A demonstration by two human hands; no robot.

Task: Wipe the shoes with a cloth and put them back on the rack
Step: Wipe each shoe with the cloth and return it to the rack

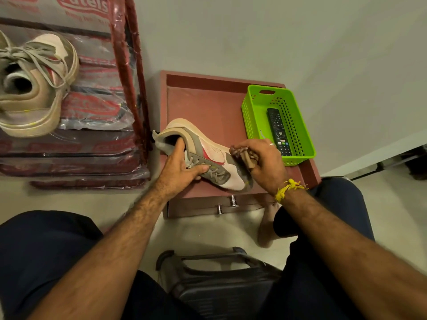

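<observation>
Now, left hand (179, 168) grips the shoe (205, 155): thumb lies across the laces, fingers are curled into the ankle opening. Right hand (263, 162) is closed round a bunched brown cloth (242, 154), pressing it against the shoe's side near the toe end. A yellow thread (287, 189) is tied at the right wrist.

Shoe lies on its side over the front half of the red cabinet top (208, 102). Long axis runs diagonally: heel toward the left edge, toe toward the front right corner. Sole faces the back edge, laces face the person.

Green basket (256, 109) sits at the right edge of the top, just behind the right hand; a remote (277, 129) lies inside it, its near end hidden by the hand.

Left of the cabinet, the plastic-wrapped rack (129, 65) holds a second shoe (34, 86) on its upper shelf.

A dark stool (219, 278) stands between the knees.
</observation>
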